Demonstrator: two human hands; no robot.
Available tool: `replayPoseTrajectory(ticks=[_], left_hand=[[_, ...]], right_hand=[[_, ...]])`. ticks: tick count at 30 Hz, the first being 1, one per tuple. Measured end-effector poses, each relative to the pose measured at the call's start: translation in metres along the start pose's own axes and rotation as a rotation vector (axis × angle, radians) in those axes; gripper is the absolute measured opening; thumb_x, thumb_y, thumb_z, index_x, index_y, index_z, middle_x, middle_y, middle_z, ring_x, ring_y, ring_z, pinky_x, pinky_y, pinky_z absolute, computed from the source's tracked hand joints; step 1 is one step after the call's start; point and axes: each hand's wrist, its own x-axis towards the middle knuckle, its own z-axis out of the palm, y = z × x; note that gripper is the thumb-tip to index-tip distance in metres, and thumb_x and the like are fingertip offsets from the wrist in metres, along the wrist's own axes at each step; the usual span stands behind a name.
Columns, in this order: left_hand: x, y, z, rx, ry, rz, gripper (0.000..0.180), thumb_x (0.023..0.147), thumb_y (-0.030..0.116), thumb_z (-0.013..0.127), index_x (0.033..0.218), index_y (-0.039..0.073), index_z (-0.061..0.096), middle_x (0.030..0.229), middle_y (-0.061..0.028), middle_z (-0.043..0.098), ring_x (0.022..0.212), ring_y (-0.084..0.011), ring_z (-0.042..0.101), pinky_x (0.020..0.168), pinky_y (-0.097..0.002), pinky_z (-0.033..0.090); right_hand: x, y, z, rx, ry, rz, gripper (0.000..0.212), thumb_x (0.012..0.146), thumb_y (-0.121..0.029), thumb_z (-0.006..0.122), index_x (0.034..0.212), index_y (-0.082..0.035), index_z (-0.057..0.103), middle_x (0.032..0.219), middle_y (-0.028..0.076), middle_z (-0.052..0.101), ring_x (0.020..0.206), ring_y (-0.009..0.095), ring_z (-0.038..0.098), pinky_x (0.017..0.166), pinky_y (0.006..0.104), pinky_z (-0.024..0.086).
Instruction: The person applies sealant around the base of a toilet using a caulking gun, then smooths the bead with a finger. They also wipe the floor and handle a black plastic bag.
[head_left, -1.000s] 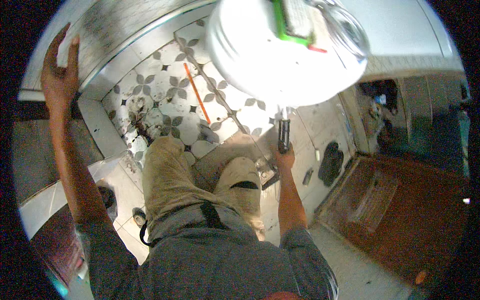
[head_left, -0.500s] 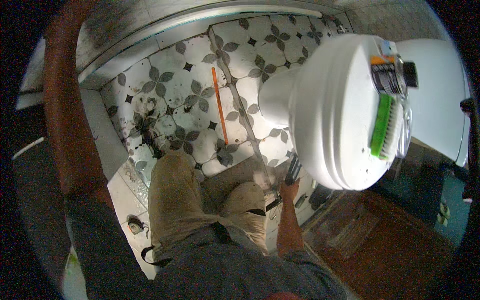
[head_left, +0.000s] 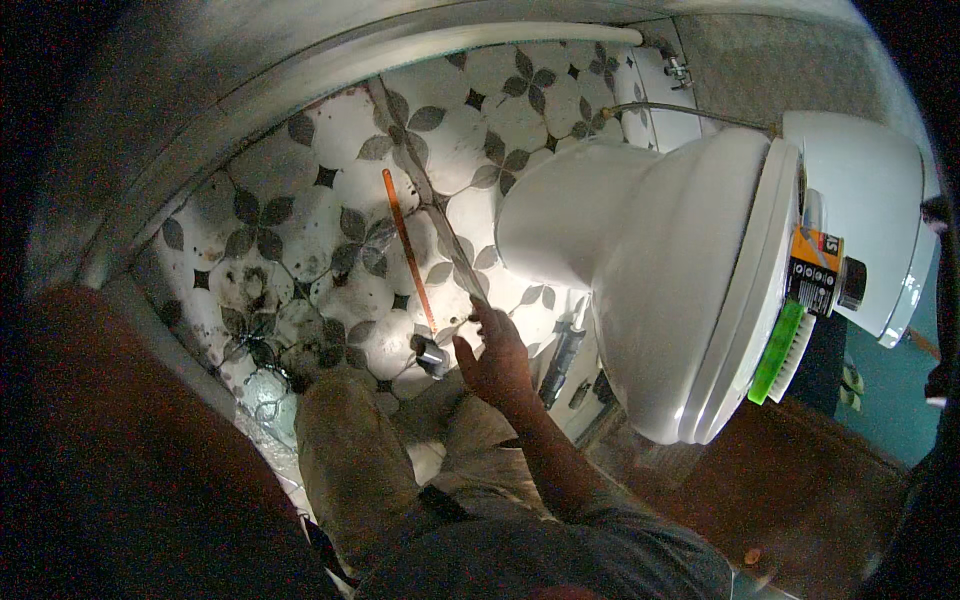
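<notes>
Flower-patterned floor tiles (head_left: pixel 450 155) are lying beneath the spread right hand (head_left: pixel 495 362), seemingly reaching near a dark cylinder (head_left: pixel 430 357), gripping which calls for curling fingers, the left hand being out of view.

Green brush (head_left: pixel 776 352) beside capped jar (head_left: pixel 815 270)

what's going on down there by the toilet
Someone's right hand is reaching low over a patterned tile floor beside the toilet, with nothing visible in its grasp; whether the fingertips touch the tiles isn't clear. The left hand is out of view. A short dark cylinder and an orange stick lie to one side of the right hand, a dark handle to the other. A green brush and a jar are on the toilet lid.
</notes>
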Motion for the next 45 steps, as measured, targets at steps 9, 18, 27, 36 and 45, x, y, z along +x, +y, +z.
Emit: replayPoseTrajectory(ticks=[9,18,27,36,45], left_hand=[[-0.208,0.004,0.084,-0.120,-0.686,-0.398,0.032,0.100,0.027,0.067,0.125,0.006,0.070,0.133,-0.0177,0.067,0.128,-0.0427,0.059,0.113,-0.0552,0.044],[-0.244,-0.023,0.120,-0.070,-0.551,-0.263,0.039,0.100,0.024,0.065,0.134,0.004,0.065,0.154,-0.0230,0.054,0.144,-0.0462,0.047,0.122,-0.0598,0.032],[-0.248,-0.025,0.114,-0.140,-0.700,-0.388,0.057,0.104,0.042,0.056,0.144,0.003,0.059,0.154,-0.0259,0.052,0.144,-0.0470,0.046,0.122,-0.0600,0.031],[-0.235,-0.021,0.110,-0.078,-0.750,-0.392,0.059,0.103,0.044,0.056,0.144,0.002,0.058,0.154,-0.0265,0.051,0.145,-0.0476,0.045,0.122,-0.0593,0.032],[-0.241,-0.024,0.118,-0.113,-0.703,-0.416,0.061,0.101,0.044,0.057,0.148,0.004,0.055,0.154,-0.0245,0.052,0.145,-0.0461,0.047,0.123,-0.0598,0.031]], right_hand=[[0.121,-0.044,-0.018,-0.078,0.190,-0.088,0.051,0.095,-0.009,0.070,0.143,-0.002,0.055,0.112,0.020,0.068,0.094,0.035,0.069,0.083,0.0446,0.059],[0.285,-0.008,-0.045,-0.485,0.299,-0.031,0.033,0.095,-0.015,0.062,0.124,-0.004,0.073,0.114,0.024,0.072,0.107,0.043,0.069,0.096,0.0528,0.055],[0.438,0.057,-0.125,-1.104,-0.312,0.406,0.036,0.098,-0.030,0.061,0.120,-0.006,0.077,0.126,0.022,0.074,0.120,0.042,0.069,0.104,0.0564,0.053],[0.472,0.153,-0.143,-1.303,-0.473,0.421,0.037,0.098,-0.031,0.062,0.120,-0.007,0.077,0.125,0.021,0.074,0.119,0.041,0.070,0.104,0.0561,0.054],[0.460,0.202,-0.172,-1.370,-0.528,0.424,0.037,0.097,-0.033,0.063,0.120,-0.008,0.077,0.125,0.021,0.075,0.118,0.041,0.070,0.103,0.0559,0.054]])
